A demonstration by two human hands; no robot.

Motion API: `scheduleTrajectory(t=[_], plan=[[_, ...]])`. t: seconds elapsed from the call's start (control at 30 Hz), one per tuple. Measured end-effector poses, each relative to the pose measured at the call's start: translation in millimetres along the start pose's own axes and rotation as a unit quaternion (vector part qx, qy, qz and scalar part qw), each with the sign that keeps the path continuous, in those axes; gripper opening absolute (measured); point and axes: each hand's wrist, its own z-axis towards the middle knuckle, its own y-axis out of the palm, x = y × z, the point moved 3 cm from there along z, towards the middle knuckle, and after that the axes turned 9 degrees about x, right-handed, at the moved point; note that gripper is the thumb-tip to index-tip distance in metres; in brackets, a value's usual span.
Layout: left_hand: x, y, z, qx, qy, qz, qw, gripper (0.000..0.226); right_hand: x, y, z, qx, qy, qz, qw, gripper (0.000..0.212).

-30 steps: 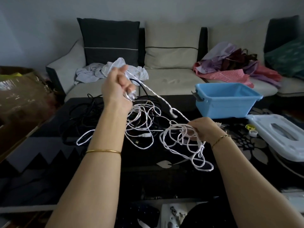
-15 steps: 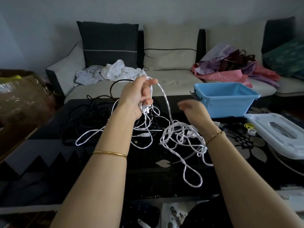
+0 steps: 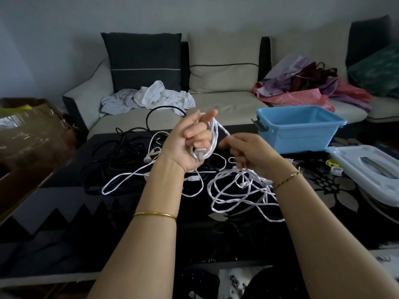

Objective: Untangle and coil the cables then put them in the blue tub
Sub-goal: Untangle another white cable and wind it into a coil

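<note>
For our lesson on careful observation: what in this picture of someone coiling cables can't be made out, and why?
Head view:
Blue tub floor: hidden by its near wall.
White cable turns in the left hand: covered by fingers.
Black cables: ends lost against the dark table.
White lid: cut off by the right edge.

Table (image 3: pixel 54 223) as I view it remotely. A cable pile (image 3: pixel 114 156) lies toward the far-left corner. The tub (image 3: pixel 302 139) stands at the far edge, right of centre. The lid (image 3: pixel 349 160) lies at the right edge, with small clips (image 3: pixel 333 166) between it and the tub. Above the centre, the left hand (image 3: pixel 187 143) is left of the right hand (image 3: pixel 252 156); the long cable (image 3: pixel 244 171) runs from both down onto the table in front of the tub. Behind the table I see the sofa (image 3: pixel 224 102), with a cloth heap (image 3: pixel 159 98) on its left seat and a clothes heap (image 3: pixel 302 87) on its right. A box (image 3: pixel 28 130) stands left of the table.
</note>
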Motion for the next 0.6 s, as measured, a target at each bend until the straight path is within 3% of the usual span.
scheduleTrajectory(t=[0.07, 0.13, 0.27, 0.37, 0.43, 0.53, 0.6], plan=[[5, -2, 0, -0.016, 0.037, -0.066, 0.997, 0.035, 2, 6, -6, -0.092, 0.033, -0.006, 0.995, 0.022], [14, -7, 0, 0.016, 0.096, -0.117, 0.988, 0.033, -2, 8, -12, -0.149, 0.038, -0.02, 0.988, 0.021], [30, -13, 1, 0.079, 0.229, -0.132, 0.961, 0.027, -8, 7, -29, -0.221, 0.055, -0.061, 0.972, 0.048], [33, -23, 0, 0.196, 0.308, -0.095, 0.926, 0.03, -13, 6, -31, -0.228, 0.094, 0.026, 0.969, 0.07], [35, -34, 0, 0.281, 0.342, -0.074, 0.894, 0.028, -14, 4, -26, -0.218, 0.091, 0.044, 0.971, 0.074], [36, -49, 1, 0.393, 0.399, 0.091, 0.823, 0.024, -19, 3, -28, -0.195, 0.043, 0.016, 0.98, 0.062], [31, -53, 1, 0.416, 0.42, 0.241, 0.769, 0.016, -28, 0, -31, -0.151, -0.017, 0.007, 0.988, 0.046]])
